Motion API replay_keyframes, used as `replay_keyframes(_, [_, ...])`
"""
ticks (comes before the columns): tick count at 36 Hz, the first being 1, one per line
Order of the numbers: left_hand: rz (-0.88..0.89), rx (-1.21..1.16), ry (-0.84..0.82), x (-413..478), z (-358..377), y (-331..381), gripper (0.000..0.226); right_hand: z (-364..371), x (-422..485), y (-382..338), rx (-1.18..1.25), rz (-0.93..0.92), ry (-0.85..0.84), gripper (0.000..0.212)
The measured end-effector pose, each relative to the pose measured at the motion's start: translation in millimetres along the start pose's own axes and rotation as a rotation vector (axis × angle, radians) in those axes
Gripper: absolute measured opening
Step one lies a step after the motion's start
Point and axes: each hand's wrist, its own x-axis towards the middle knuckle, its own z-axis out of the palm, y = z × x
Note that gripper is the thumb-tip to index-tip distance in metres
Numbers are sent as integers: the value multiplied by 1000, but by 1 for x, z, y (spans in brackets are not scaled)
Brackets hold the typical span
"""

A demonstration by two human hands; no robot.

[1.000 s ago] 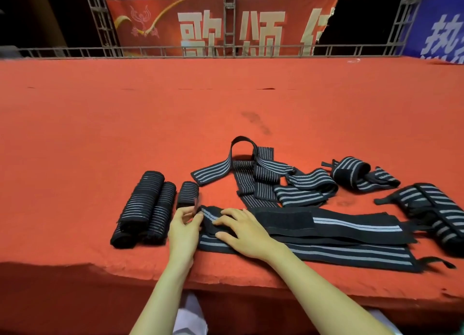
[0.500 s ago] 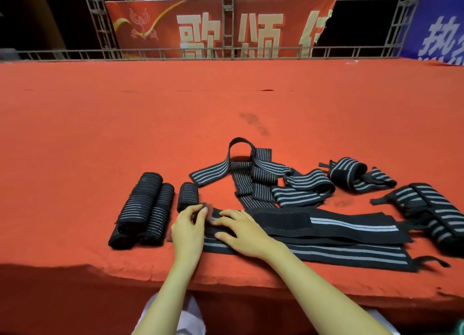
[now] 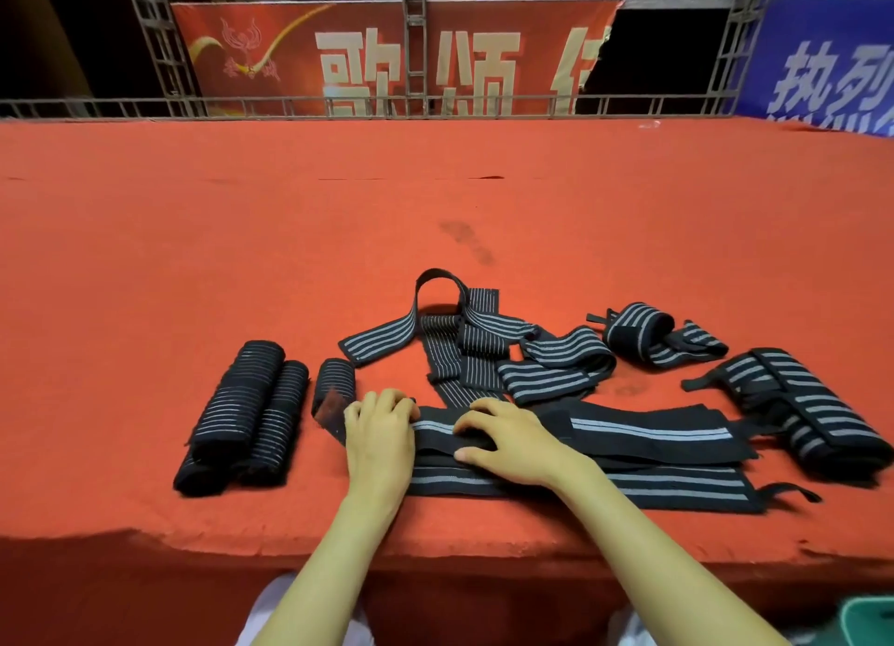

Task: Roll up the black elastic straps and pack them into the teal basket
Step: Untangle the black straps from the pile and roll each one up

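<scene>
A long black elastic strap (image 3: 653, 432) with grey stripes lies flat along the front of the red table, folded double. My left hand (image 3: 382, 432) curls its fingers over the strap close to its left end, where a short flap (image 3: 331, 410) sticks out. My right hand (image 3: 513, 442) sits just to the right, with arched fingers on top of the strap and the thumb at its near edge. Two big rolled straps (image 3: 242, 413) and a small roll (image 3: 334, 379) lie to the left. A corner of the teal basket (image 3: 871, 621) shows at the bottom right, below the table.
Loose striped straps lie in a tangle (image 3: 464, 340) behind my hands, with others at the right (image 3: 643, 331) and far right (image 3: 798, 403). The red table (image 3: 435, 200) stretches far back to a metal railing with banners. Its front edge runs just below my wrists.
My left hand has shifted right from the strap's tip onto the strap, leaving the end flap sticking out. My right hand's fingers have arched up from lying flat.
</scene>
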Motion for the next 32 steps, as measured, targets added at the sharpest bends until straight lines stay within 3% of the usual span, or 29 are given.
replay_keyframes(3, [-4, -14, -55, -2, 2, 4, 19, -2, -1, 0, -19, 15, -2, 38])
replay_keyframes(6, [-127, -90, -123, -3, -1, 3, 36, -4, 2, -6, -7, 42, -9, 33])
replay_keyframes(12, [-7, -193, -136, -9, -1, 0, 28, -4, 11, -12, 39, 55, 7, 24])
replay_keyframes(15, [-55, -284, -161, -8, 3, -5, 21, -3, 10, -8, 65, 39, 7, 23])
replay_keyframes(25, [-168, -467, -457, -2, -9, -11, 32, -5, -3, 5, 99, 72, -6, 30])
replay_keyframes(32, [-391, -506, -372, 3, -5, -5, 26, -7, -3, 1, 124, 91, -10, 27])
